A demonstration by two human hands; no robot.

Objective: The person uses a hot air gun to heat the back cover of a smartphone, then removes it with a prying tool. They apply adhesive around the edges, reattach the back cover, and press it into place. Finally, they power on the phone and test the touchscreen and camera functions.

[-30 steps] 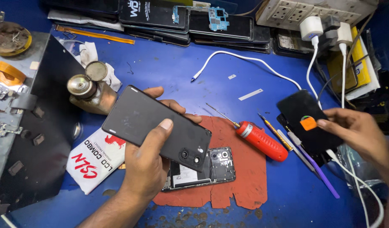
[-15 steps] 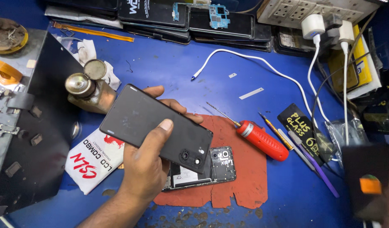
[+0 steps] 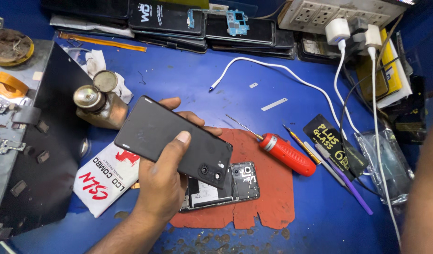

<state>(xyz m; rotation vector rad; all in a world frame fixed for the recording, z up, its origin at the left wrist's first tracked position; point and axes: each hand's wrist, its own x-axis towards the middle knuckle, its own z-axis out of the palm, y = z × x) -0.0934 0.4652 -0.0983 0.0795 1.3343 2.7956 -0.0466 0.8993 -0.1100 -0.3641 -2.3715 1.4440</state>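
Note:
My left hand (image 3: pixel 162 186) grips a black phone back cover (image 3: pixel 174 141) and holds it tilted above the table, thumb on its face. The cover's camera holes sit at its lower right end. Under it, an opened phone body (image 3: pixel 235 186) lies on a red mat (image 3: pixel 273 197). A red-handled screwdriver (image 3: pixel 284 153) rests on the mat's upper right edge. Of my right arm, only a blurred forearm (image 3: pixel 425 188) shows at the right edge. Its hand is out of frame.
A metal bottle (image 3: pixel 96 103) and a white packet with red print (image 3: pixel 108 176) lie left of the cover, beside a black metal plate (image 3: pixel 42 155). At the right are a black packet (image 3: pixel 336 143), thin tools (image 3: pixel 343 174), white cables (image 3: pixel 282 70) and a power strip (image 3: pixel 338 11). Stacked phones (image 3: pixel 178 21) line the back.
My right hand, holding a small black box with an orange sticker, dropped from the right side of the table out of frame. The black packet under it now shows. My left hand stayed put.

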